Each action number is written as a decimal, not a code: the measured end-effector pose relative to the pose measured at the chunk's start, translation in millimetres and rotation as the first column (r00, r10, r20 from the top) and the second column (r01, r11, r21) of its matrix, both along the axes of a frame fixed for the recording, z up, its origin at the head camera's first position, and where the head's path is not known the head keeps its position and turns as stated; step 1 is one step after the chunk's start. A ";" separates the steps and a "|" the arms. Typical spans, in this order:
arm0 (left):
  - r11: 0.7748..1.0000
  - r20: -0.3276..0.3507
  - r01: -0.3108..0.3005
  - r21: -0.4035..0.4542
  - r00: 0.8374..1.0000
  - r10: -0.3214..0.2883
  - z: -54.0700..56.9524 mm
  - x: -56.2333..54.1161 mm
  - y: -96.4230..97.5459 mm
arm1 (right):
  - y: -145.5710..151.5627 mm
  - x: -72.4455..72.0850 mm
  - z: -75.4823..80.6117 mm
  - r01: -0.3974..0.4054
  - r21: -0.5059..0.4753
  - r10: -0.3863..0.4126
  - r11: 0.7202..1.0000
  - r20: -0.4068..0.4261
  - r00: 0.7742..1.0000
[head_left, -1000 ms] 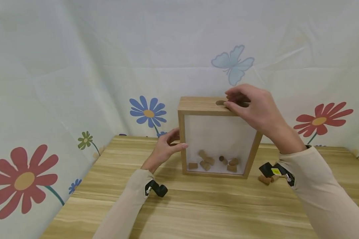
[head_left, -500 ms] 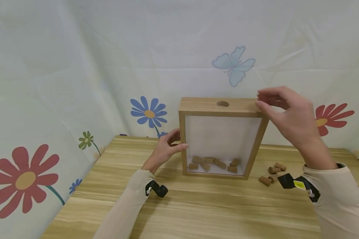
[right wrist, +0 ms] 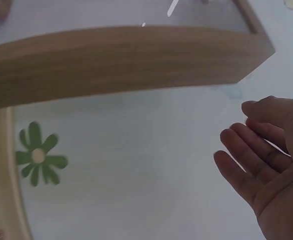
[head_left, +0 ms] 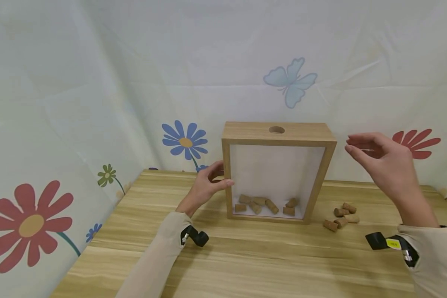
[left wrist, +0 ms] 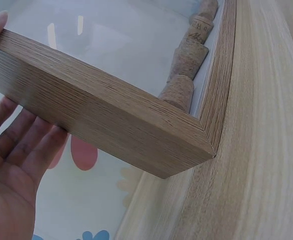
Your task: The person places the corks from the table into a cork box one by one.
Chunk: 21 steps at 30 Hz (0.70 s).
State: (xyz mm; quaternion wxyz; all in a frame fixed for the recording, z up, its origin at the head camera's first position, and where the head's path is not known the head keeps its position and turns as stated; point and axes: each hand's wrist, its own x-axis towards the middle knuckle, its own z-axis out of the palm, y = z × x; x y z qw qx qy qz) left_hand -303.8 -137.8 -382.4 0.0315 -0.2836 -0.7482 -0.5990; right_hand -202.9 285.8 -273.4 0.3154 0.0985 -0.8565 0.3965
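Note:
A wooden shadow box (head_left: 279,142) with a clear front stands upright on the table, a round hole (head_left: 277,130) in its top. Several corks (head_left: 271,206) lie along its bottom inside; a row of corks (left wrist: 189,55) shows through the pane in the left wrist view. My left hand (head_left: 205,184) grips the box's left side, thumb on the front edge and fingers behind. To the right of the box, my right hand (head_left: 385,163) is in the air with loosely bent fingers and nothing between them. In the right wrist view that hand (right wrist: 266,150) is apart from the frame.
Several loose corks (head_left: 341,212) lie in a small group on the table (head_left: 268,260), right of the box. Behind the table hangs a pale curtain (head_left: 223,62) printed with flowers and a butterfly. A black wrist camera (head_left: 377,241) juts from the right sleeve.
My right hand has moved from the hole in the box's top out to the right and down. One more cork has come to rest inside the box. My left hand has stayed put.

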 end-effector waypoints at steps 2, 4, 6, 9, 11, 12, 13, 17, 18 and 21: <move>1.000 0.000 0.001 0.000 1.000 -0.001 0.4 0.3 -0.1 | 7.9 -2.8 -10.2 0.000 0.029 -0.002 1.000 0.056 0.998; 1.000 0.001 0.000 0.000 1.000 0.000 0.7 0.4 0.0 | 15.1 -5.6 -20.0 -0.015 0.060 0.009 0.998 0.105 0.994; 1.000 0.002 0.000 -0.004 1.000 0.000 0.9 0.5 0.1 | 21.5 -8.4 -29.2 -0.026 0.102 0.011 0.994 0.152 0.988; 1.000 0.006 0.004 -0.002 1.000 -0.004 0.5 0.3 0.2 | 29.4 -12.2 -41.7 -0.040 0.162 0.006 0.986 0.207 0.978; 1.000 0.009 0.006 0.000 1.000 -0.006 0.3 0.7 0.2 | 34.5 -14.7 -49.7 -0.043 0.194 -0.004 0.980 0.236 0.972; 1.000 0.011 0.004 0.000 1.000 -0.004 0.0 0.6 0.3 | 37.0 -15.7 -53.4 -0.053 0.199 0.000 0.979 0.254 0.967; 1.000 0.012 0.004 0.001 1.000 -0.004 -0.1 0.4 0.3 | 39.6 -16.6 -57.3 -0.052 0.209 -0.006 0.977 0.268 0.963; 1.000 0.014 -0.001 -0.008 1.000 0.001 0.4 0.5 0.4 | 47.9 -19.9 -71.3 -0.082 0.207 0.008 0.975 0.335 0.942; 1.000 0.013 -0.002 -0.009 1.000 0.002 0.2 0.1 0.3 | 50.2 -20.8 -74.6 -0.087 0.201 0.013 0.976 0.345 0.939; 1.000 0.011 0.000 -0.008 1.000 0.000 -0.2 -0.2 0.1 | 55.6 -23.9 -84.8 -0.104 0.199 0.027 0.975 0.354 0.935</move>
